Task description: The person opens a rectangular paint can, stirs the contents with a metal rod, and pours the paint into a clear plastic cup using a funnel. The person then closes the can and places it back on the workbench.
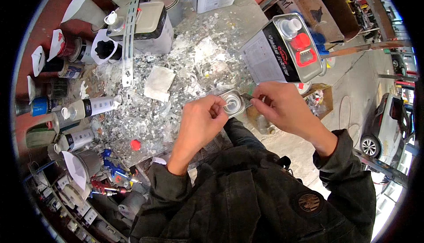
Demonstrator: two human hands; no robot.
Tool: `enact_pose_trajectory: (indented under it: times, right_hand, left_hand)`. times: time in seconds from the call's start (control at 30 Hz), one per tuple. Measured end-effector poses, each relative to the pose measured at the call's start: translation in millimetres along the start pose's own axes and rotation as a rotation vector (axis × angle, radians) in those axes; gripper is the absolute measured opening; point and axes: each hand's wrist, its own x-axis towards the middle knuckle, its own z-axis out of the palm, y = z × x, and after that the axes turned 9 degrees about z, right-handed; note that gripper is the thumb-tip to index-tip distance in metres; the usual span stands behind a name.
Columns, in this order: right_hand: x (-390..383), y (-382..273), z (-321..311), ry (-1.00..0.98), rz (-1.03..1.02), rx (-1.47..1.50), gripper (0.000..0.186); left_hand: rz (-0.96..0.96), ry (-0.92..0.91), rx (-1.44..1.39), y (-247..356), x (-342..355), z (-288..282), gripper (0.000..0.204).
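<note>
A small metal can [239,110] stands at the table's near edge, its top toward me, with a whitish plastic spout [231,106] set in it. My left hand [204,118] is closed at the can's left, thumb and forefinger pinching at the edge of the spout. On the other side, my right hand [282,106] grips a thin dark flat tool [246,96] whose tip reaches the can's rim; its exact kind is hard to make out. A red cap [135,145] lies on the table left of my hands. Beyond them is a folded whitish cloth [159,83].
A large can with red fittings [282,51] stands at the right edge of the paint-spattered table [185,53]. A perforated metal strip [129,35] leans over another can [154,35]. Cups and bottles line the left side, near blue and red spray guns [110,187]. A car [388,126] is far right.
</note>
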Motion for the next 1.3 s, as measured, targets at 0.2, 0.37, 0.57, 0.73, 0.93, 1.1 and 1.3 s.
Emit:
enact_pose_trajectory:
  times: [0.2,0.37,0.57,0.73,0.93,1.1,1.3]
  right_hand:
    - [1,-17,6,0.007,-0.06,-0.145,0.014]
    - [2,-23,2,-0.056,-0.081,-0.274,0.018]
    - [4,-27,-2,-0.099,-0.131,-0.481,0.02]
    - [8,-31,-4,-0.121,-0.149,-0.503,0.017]
    - [15,-23,-5,-0.104,-0.171,-0.483,0.017]
    - [14,-21,-13,-0.148,-0.139,-0.356,0.018]
    - [15,-13,-10,-0.093,-0.12,-0.347,0.016]
  left_hand:
    - [0.107,0.024,0.076,-5,-2,3,0.015]
    - [0.176,0.015,0.107,-9,0,3,0.013]
    - [0.335,0.026,0.077,-20,-1,1,0.014]
    - [0.399,0.072,0.156,-25,1,8,0.013]
    - [0.384,0.119,0.222,-19,4,15,0.012]
    - [0.324,0.067,0.312,-12,7,16,0.013]
    - [0.264,0.068,0.3,-12,10,20,0.022]
